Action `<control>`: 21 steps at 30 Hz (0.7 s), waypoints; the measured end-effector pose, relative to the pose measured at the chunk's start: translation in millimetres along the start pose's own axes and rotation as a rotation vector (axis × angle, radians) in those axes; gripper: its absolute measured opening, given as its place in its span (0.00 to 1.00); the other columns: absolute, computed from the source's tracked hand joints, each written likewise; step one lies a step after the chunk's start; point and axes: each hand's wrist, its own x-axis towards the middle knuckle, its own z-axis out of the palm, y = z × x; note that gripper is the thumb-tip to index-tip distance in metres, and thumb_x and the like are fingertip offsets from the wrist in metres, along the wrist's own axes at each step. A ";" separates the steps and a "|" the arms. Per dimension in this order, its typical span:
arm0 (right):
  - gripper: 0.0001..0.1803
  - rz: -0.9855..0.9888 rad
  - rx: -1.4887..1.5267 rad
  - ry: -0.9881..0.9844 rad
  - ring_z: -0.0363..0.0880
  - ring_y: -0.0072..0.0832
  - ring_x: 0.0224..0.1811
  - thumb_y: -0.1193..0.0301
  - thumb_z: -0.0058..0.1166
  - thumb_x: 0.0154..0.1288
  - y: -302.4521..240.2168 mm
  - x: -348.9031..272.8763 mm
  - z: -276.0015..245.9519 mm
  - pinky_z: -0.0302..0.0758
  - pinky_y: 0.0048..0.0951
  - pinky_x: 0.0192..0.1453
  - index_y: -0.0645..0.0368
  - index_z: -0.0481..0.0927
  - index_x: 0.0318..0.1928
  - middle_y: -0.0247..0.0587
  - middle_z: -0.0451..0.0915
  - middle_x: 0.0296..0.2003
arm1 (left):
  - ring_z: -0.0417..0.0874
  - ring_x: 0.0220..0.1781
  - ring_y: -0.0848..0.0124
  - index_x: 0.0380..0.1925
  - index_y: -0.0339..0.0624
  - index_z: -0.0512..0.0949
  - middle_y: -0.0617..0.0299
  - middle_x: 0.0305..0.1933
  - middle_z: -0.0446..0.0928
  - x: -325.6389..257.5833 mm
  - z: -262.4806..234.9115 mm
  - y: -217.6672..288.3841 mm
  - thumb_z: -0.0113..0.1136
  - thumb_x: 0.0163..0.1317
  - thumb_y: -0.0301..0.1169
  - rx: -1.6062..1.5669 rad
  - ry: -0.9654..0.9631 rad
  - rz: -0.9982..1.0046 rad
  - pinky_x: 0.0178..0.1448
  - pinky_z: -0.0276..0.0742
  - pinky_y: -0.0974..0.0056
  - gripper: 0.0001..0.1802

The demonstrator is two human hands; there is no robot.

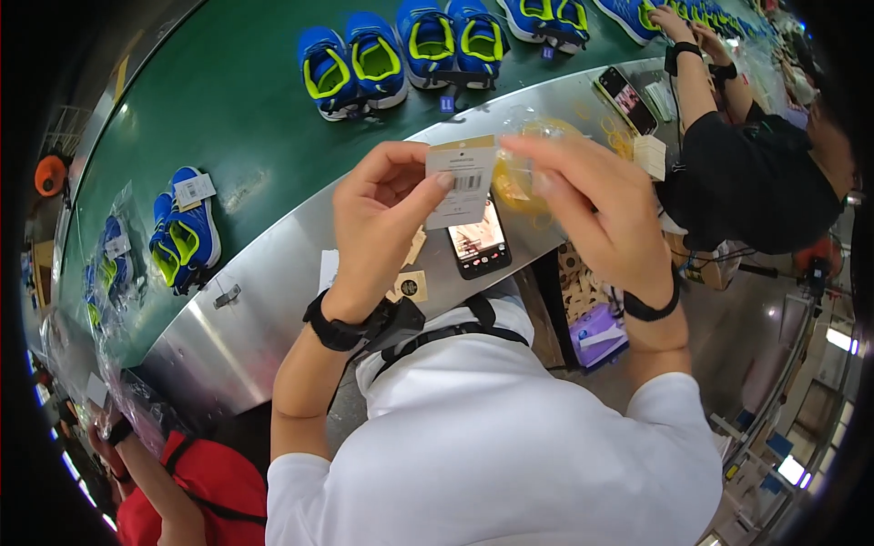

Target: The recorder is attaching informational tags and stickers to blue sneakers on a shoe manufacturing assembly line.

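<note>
My left hand [382,214] pinches a white paper hang tag [462,196] between thumb and fingers, with a barcode facing me. A brown edge of card shows at the tag's top. Close to its upper right corner is my right hand [605,205], slightly blurred, its index finger stretched out and its thumb apart. I see nothing held in it. Behind that hand lies a round clear bag of yellow rubber bands [519,187]. A phone with a lit screen [481,241] rests on the metal table edge [264,314] below the tag.
Blue shoes with lime lining [373,59] stand in pairs on the green belt [246,118]. Another tagged pair [185,227] sits at left. Brown square cards [410,286] lie near my left wrist. A second phone [626,98] is at right. Co-workers occupy the right and lower left.
</note>
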 end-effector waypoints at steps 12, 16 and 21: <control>0.17 -0.248 -0.259 -0.053 0.75 0.30 0.17 0.82 0.53 0.49 9.3 56.3 26.0 0.68 0.29 0.20 0.58 0.74 0.42 0.36 0.76 0.21 | 0.79 0.36 0.80 0.36 0.34 0.74 0.63 0.35 0.79 13.3 -3.8 5.6 0.64 0.55 0.23 -0.074 0.098 0.024 0.41 0.76 0.74 0.10; 0.17 -0.249 -0.236 -0.045 0.74 0.30 0.16 0.82 0.53 0.49 15.8 61.5 25.9 0.68 0.29 0.20 0.58 0.74 0.42 0.37 0.75 0.21 | 0.79 0.35 0.80 0.36 0.35 0.75 0.63 0.34 0.79 17.7 -2.4 1.1 0.64 0.55 0.23 -0.038 0.115 0.046 0.41 0.75 0.74 0.10; 0.21 -0.277 -0.232 -0.079 0.70 0.19 0.15 0.84 0.53 0.49 24.6 66.3 28.3 0.67 0.20 0.20 0.60 0.75 0.47 0.32 0.74 0.19 | 0.79 0.34 0.79 0.34 0.35 0.76 0.64 0.33 0.79 26.4 -1.5 -0.2 0.64 0.54 0.22 0.021 0.129 0.105 0.40 0.75 0.72 0.09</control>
